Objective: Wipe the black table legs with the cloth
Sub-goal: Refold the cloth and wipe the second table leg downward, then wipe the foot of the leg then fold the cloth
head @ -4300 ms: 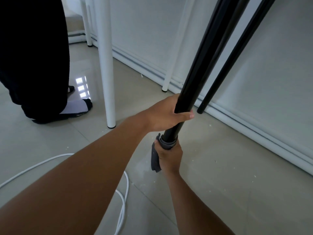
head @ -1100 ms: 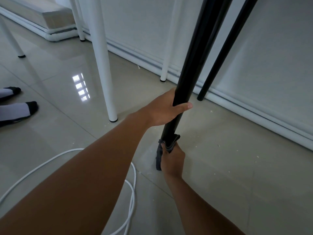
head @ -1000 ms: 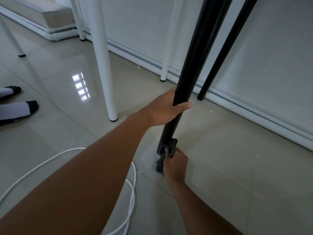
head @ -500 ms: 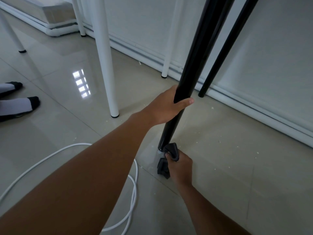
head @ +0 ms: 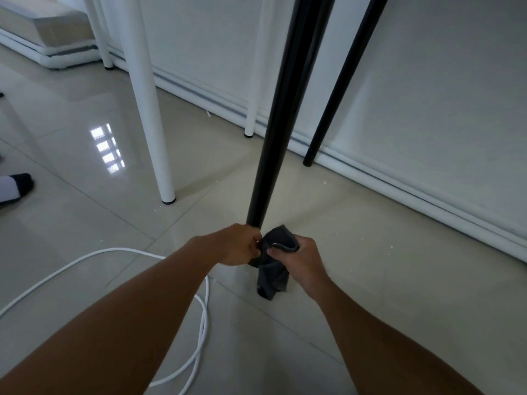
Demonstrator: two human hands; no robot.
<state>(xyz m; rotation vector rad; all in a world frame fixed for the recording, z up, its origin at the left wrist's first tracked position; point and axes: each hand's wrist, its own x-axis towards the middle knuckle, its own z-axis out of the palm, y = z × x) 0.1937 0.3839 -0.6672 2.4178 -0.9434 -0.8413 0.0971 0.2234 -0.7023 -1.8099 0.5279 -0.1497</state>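
Observation:
A black table leg [head: 281,115] slants down to the tiled floor in the middle of the view. A second black leg [head: 339,89] stands behind it, close to the wall. My right hand [head: 303,259] grips a dark grey cloth [head: 275,263] just in front of the near leg's foot, and the cloth's loose end hangs to the floor. My left hand [head: 238,246] is closed beside it at the base of the leg, fingers touching the cloth. The leg's foot is hidden behind hands and cloth.
White table legs stand at left [head: 148,109] and by the wall [head: 255,81]. A white cable [head: 199,317] loops on the floor under my left arm. A person's socked foot [head: 14,186] is at the left edge. A white baseboard [head: 399,192] runs along the wall.
My left hand has let go of the leg higher up and dropped to its base, next to the cloth. My right hand has pulled the cloth off the leg, slightly right.

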